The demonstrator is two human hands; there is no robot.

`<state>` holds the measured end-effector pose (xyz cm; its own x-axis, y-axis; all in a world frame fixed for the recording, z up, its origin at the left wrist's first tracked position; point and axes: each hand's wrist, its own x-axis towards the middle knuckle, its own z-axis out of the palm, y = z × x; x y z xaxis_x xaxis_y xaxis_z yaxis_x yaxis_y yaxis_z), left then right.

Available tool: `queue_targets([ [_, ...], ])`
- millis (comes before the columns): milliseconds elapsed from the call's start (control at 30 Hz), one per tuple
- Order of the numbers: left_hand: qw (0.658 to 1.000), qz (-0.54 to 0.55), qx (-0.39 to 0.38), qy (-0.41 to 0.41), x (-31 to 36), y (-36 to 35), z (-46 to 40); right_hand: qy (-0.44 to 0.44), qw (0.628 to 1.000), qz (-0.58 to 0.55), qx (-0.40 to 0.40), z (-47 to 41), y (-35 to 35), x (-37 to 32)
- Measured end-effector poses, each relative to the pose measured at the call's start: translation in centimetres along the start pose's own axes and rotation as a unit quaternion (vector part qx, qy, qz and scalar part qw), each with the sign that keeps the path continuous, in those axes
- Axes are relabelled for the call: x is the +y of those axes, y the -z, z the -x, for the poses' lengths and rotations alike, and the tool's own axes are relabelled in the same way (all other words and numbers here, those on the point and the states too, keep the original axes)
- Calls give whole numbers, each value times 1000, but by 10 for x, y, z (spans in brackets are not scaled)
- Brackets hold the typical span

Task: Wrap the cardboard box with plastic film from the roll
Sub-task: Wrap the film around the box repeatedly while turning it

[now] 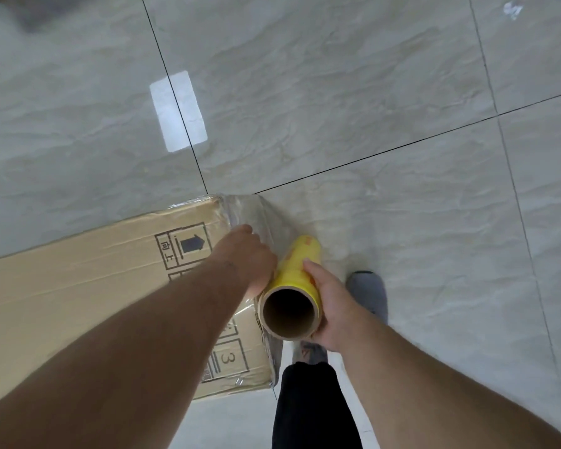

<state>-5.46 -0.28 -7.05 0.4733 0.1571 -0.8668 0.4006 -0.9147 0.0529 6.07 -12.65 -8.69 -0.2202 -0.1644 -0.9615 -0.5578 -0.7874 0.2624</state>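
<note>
I read this as an indoor room, home or storeroom I cannot tell. The floor [353, 92] is large glossy marble-look tiles with dark grout lines, and a bright ceiling-light reflection [178, 111] shines on it.

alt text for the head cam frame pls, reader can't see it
Seen from above, a person's right hand grips a yellow roll of plastic film at the end of a cardboard box lying on a tiled floor. The left hand rests on the clear film covering that end.
</note>
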Motion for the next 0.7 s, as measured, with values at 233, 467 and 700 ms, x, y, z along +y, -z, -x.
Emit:
queue_targets([
  [233, 1000, 13, 15, -3, 1, -2, 2, 0, 999, -7, -40, 9, 23, 5],
  [467, 998, -54, -31, -20, 11, 4, 6, 30, 924, 374, 75, 26, 23, 9],
  [700, 992, -116, -55, 9, 29, -16, 4, 44, 937, 342, 56, 21, 10, 13],
])
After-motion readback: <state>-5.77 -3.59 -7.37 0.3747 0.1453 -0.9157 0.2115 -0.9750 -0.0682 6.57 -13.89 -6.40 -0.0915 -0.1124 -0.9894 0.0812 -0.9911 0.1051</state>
